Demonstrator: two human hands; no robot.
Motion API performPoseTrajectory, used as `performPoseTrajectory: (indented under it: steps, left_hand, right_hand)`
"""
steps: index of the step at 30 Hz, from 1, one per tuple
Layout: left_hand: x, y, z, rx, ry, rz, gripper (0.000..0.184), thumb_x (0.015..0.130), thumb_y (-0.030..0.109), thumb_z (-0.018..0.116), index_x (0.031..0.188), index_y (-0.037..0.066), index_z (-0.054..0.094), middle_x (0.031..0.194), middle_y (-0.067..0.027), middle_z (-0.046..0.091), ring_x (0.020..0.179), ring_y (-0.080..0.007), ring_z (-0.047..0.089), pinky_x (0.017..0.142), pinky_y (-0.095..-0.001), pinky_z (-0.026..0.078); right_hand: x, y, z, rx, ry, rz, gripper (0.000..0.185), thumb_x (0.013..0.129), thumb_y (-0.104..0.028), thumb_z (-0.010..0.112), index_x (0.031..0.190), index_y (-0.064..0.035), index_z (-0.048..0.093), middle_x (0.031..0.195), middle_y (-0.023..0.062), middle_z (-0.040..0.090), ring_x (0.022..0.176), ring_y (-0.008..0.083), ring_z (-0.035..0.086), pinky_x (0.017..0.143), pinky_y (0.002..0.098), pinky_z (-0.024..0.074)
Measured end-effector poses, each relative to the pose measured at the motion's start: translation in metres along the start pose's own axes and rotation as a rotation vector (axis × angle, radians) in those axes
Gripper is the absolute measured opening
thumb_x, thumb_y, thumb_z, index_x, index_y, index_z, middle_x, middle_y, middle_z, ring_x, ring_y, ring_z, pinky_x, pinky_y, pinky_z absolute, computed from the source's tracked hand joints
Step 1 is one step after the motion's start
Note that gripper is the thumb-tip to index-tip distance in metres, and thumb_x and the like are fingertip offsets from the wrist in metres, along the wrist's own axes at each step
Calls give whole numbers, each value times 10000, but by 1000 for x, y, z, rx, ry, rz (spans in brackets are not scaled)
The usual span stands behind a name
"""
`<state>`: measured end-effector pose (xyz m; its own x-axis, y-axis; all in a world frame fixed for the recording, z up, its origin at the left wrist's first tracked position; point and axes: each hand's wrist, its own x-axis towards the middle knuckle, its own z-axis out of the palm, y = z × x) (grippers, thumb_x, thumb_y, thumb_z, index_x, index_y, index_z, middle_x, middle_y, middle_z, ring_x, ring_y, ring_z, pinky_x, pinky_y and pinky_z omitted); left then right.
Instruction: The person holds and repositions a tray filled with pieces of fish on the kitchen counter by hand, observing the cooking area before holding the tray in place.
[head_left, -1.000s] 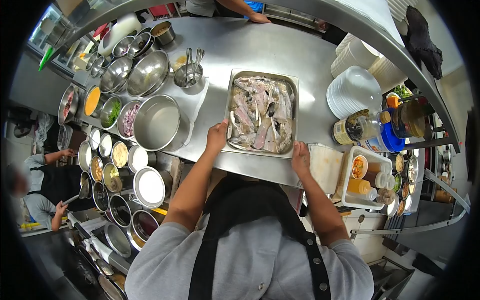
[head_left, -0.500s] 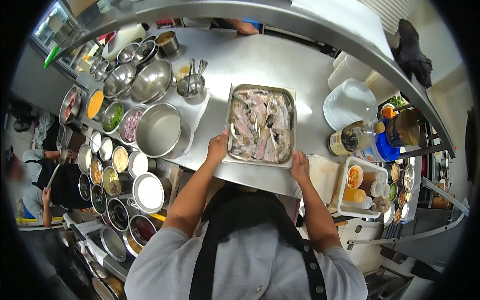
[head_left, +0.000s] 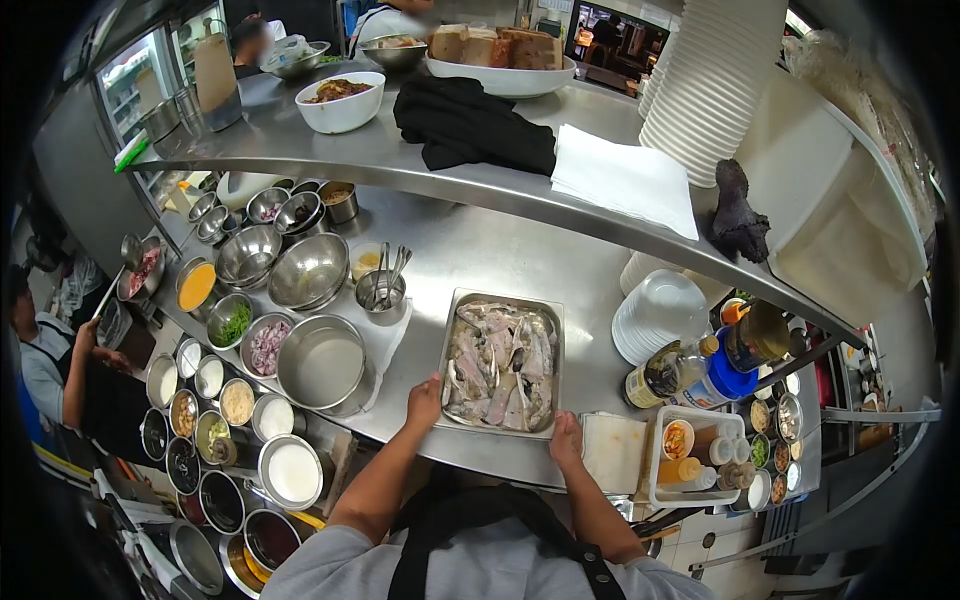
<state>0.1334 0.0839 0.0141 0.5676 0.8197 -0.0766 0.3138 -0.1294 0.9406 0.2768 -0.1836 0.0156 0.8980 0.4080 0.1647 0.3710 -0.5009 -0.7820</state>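
A rectangular metal tray (head_left: 559, 350) lies on the steel counter in front of me, filled with pieces of raw fish or seafood (head_left: 500, 365). My left hand (head_left: 424, 402) is closed on the tray's near left corner. At the near right corner, my right hand (head_left: 567, 438) has its fingers curled against the rim. To the left of the tray stand a large empty metal pot (head_left: 322, 362) and a small pot holding several utensils (head_left: 381, 291). A pale cutting board (head_left: 614, 452) is just right of my right hand.
Overhead, a steel shelf (head_left: 480, 190) crosses the view with black cloth (head_left: 470, 125), bowls and stacked containers. Bowls and pots crowd the left. Stacked white bowls (head_left: 660, 315), bottles and a white bin (head_left: 655, 480) stand right. A co-worker (head_left: 60, 370) is at the far left.
The view has tilted up, so the upper shelf and its contents now show and the tray sits lower in the picture. Both hands stay at the tray's near corners. The co-worker's arms have moved.
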Motion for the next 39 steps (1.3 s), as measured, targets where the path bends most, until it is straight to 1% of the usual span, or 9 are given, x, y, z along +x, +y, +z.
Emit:
performPoseTrajectory:
  steps: [1,4,7,10,11,17,26,29,39]
  left_hand:
    - [-4,-4,1,32,2,22,558,959,416,417,672,-45,547,606,-181,541,586,-262,503,646,-397,419]
    - [-10,7,0,8,-14,-16,534,959,389,421,678,-46,550,615,-194,544,586,-276,513,644,-396,421]
    - [-10,10,0,-32,-32,-60,516,956,377,429,692,-47,557,620,-187,555,591,-263,519,642,-391,422]
    - [-2,3,-2,-52,-47,-75,497,953,371,441,715,-44,576,616,-162,561,593,-236,515,637,-385,420]
    - [0,5,-3,-78,-42,-65,495,952,373,443,721,-42,581,611,-152,557,592,-225,508,633,-383,418]
    - [0,5,-9,-78,-45,-69,490,954,372,448,734,-42,591,587,-112,521,578,-183,457,607,-365,408]
    - [-4,-1,-3,-134,-72,-158,473,956,363,459,767,-40,619,647,-74,551,625,-148,468,632,-324,422]
    - [2,7,-8,-164,-75,-192,474,957,372,455,803,-40,633,683,-78,563,655,-142,478,659,-307,429]
    - [-18,3,0,-188,-45,-115,490,958,379,450,714,-26,577,628,-45,510,621,-135,437,617,-324,402]
  right_hand:
    - [2,5,2,-9,25,-20,389,968,-349,393,821,-3,492,692,197,504,652,337,519,640,422,417]
    - [14,33,-6,81,-249,112,398,968,-359,381,834,-3,497,698,199,514,671,357,528,654,431,417]
    - [15,27,-11,143,-274,187,416,969,-361,363,834,7,505,719,219,532,699,391,537,661,454,413]
    - [-5,-4,4,-62,58,74,364,969,-275,387,786,22,489,712,236,534,694,429,520,628,453,401]
    - [-9,-8,7,-30,68,78,369,968,-278,391,779,24,485,716,242,536,695,431,523,620,463,394]
    - [-10,-17,-12,-65,-134,47,400,970,-332,348,817,-2,514,750,237,545,736,434,522,666,474,400]
    - [-12,2,7,-23,74,22,386,971,-321,349,819,-4,508,766,237,541,747,434,528,672,474,409]
    - [-15,-9,6,-52,-33,152,322,963,-275,376,884,-3,530,832,250,575,819,437,554,710,477,427]
    - [-3,-5,-10,6,-20,82,364,968,-306,370,838,2,513,791,246,550,775,441,527,677,469,409]
